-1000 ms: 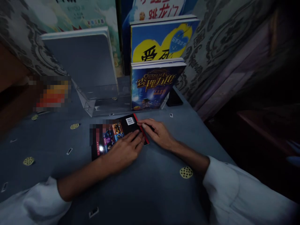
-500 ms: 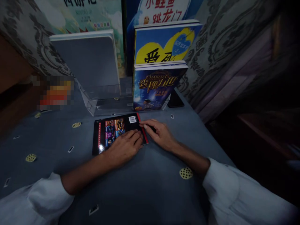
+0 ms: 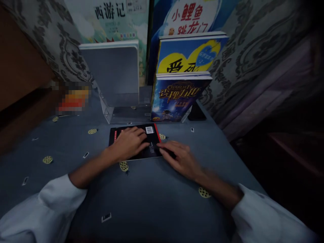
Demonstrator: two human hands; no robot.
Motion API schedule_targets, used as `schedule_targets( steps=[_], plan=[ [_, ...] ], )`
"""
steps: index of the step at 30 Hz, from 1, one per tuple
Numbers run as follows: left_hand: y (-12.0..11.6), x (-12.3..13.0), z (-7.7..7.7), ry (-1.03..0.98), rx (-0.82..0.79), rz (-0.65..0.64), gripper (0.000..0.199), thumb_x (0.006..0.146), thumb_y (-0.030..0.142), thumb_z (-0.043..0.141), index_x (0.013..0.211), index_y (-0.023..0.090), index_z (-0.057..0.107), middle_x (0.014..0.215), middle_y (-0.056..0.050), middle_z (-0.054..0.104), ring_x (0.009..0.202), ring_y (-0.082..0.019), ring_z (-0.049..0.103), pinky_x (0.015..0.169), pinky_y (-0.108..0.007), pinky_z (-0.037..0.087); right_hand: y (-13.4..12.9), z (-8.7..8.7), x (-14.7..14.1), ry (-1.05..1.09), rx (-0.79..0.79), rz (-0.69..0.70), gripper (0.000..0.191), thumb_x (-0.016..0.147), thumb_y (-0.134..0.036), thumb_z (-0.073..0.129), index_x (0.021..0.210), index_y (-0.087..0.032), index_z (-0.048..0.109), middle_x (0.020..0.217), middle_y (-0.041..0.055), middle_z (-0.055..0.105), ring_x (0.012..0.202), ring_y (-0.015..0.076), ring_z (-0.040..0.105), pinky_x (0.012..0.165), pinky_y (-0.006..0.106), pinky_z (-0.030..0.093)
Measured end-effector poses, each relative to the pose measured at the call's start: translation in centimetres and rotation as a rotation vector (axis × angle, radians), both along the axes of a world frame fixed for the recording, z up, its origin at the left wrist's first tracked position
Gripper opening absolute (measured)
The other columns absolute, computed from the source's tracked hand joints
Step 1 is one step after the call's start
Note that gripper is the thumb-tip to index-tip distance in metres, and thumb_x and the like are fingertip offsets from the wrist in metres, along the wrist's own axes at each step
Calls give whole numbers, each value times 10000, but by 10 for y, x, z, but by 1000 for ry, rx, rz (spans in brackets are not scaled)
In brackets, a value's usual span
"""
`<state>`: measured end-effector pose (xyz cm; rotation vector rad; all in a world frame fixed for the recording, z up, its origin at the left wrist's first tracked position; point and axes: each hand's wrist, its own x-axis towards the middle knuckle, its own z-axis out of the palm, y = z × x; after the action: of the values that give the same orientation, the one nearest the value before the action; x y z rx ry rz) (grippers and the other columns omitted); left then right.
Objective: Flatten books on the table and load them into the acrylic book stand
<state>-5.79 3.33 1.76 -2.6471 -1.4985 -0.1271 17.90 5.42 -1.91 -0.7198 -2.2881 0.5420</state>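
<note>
I have my left hand [image 3: 130, 140] lying across a black book [image 3: 153, 139] on the table [image 3: 141, 195], my right hand [image 3: 181, 158] at its red-striped edge; beyond both stands a blue book [image 3: 174, 103].

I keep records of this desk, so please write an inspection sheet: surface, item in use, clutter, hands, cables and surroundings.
Surface: grey-blue tabletop with yellow pineapple motifs and small printed labels.
Item in use: black book, lying flat, barcode facing up.
Clutter: upright books and clear stands; dark flat object to their right; blurred orange-and-red object at left.
Hands: left hand open on the book; right hand at its right edge, grip unclear.
Cables: nothing seen.
Surroundings: patterned backdrop behind.
</note>
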Motion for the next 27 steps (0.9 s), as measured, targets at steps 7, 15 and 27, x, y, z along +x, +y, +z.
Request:
schedule_targets(
  steps=[7,15,27],
  plan=[
    [9,-44,23,65,-180,171,308,1033,339,471,1288,206,582,1184,-92,651,1000,-239,669,758,-322,518,5,-1,3,-230,174,140,265,951,-223,590,1196,-239,691,1064,89,713,926,222,716,785,356,616],
    [-1,-37,40,156,-318,200,360,981,394,583,1308,245,607,1029,-74,745,946,-277,715,723,-331,502,20,-1,10,-347,164,-14,351,933,-128,530,1214,-252,699,1148,81,731,914,230,742,717,344,619],
    [-6,-17,5,-39,-196,-103,378,1026,279,488,1386,194,566,1462,-126,552,1334,-258,543,1102,-419,440,15,-3,5,-301,135,-113,301,980,-142,500,1154,-229,730,1202,81,757,1071,259,736,878,397,609]
  ],
)
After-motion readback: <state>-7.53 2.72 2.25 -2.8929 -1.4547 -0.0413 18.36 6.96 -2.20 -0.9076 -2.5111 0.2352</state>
